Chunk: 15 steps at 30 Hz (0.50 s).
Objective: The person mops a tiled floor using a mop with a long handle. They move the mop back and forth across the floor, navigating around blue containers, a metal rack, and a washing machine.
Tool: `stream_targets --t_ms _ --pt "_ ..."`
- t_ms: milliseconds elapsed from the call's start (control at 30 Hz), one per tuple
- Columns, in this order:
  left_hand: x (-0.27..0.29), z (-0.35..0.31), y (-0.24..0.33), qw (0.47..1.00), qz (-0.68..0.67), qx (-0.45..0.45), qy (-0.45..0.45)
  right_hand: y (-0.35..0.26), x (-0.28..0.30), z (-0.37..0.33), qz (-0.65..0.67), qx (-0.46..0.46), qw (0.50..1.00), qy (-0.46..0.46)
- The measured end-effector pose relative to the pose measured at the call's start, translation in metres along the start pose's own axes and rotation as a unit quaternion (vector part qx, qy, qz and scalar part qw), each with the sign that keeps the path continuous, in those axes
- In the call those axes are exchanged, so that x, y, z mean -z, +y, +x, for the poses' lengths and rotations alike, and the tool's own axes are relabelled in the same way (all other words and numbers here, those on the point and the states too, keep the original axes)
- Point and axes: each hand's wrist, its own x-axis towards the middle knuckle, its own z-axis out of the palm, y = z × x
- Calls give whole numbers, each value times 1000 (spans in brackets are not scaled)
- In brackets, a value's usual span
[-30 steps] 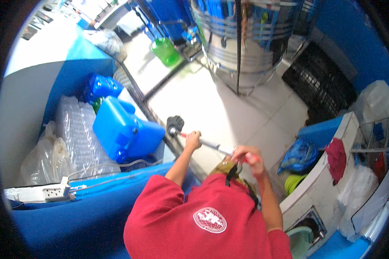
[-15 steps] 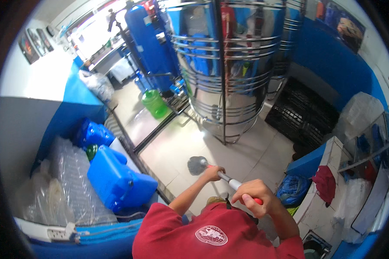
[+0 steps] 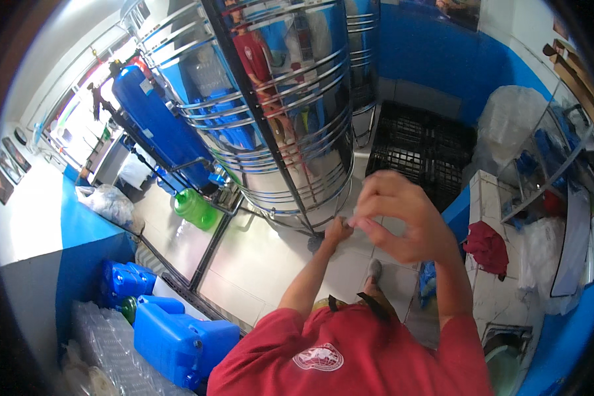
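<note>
A mop with a dark grey head (image 3: 316, 243) touches the tiled floor close to the base of the steel tank. My left hand (image 3: 338, 230) is closed around the mop's shaft, low and out in front of me. Nearer and higher, my right hand (image 3: 399, 214) is curled round the upper end of the handle, its fingers blurred. Between the two hands only a short pale bit of the handle shows; the hands hide most of the rest. The tall shiny tank (image 3: 297, 158), ringed by metal bars, rises just beyond the mop head.
A black plastic pallet (image 3: 419, 148) leans beyond my right hand. To the left lie a green water bottle (image 3: 195, 210), a black floor rail (image 3: 208, 257) and blue jerrycans (image 3: 178, 340). On the right, a tiled ledge (image 3: 485, 224) carries a dark red cloth (image 3: 486, 251).
The mop head has moved forward and right, toward the tank's base. Both hands have moved forward with the handle. My view has turned to the right.
</note>
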Motion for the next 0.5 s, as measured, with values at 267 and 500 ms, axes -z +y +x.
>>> stream_targets --t_ms 267,500 --pt "53 26 75 998 -31 47 -35 105 22 97 -21 -9 999 -29" --pt "24 93 90 979 -49 156 121 187 39 164 48 71 987 -135"
